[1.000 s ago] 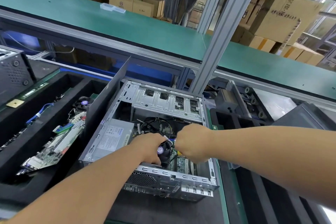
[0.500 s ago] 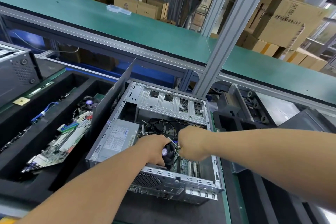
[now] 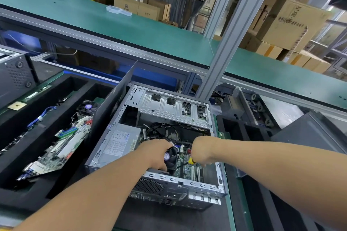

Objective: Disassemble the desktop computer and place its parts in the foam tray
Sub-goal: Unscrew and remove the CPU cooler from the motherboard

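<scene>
Nearest us, two bare forearms reach in from six o'clock over the open grey steel desktop computer case, which lies on its side at the centre of the dark table. The left hand curls down onto the black round cooler fan inside the case, fingers wrapped at its edge, a grip that looks closed around it. At three o'clock of it, the right hand is fisted tight on a yellow-handled screwdriver, whose dark shaft angles down toward the green motherboard. At nine o'clock of the left hand sits the silver power supply box, still in the case. Farther left, the black foam tray holds a removed green circuit board and a blue cable. At twelve o'clock, the perforated silver drive cage. Beyond it runs a green conveyor belt, with brown cardboard boxes stacked behind.
</scene>
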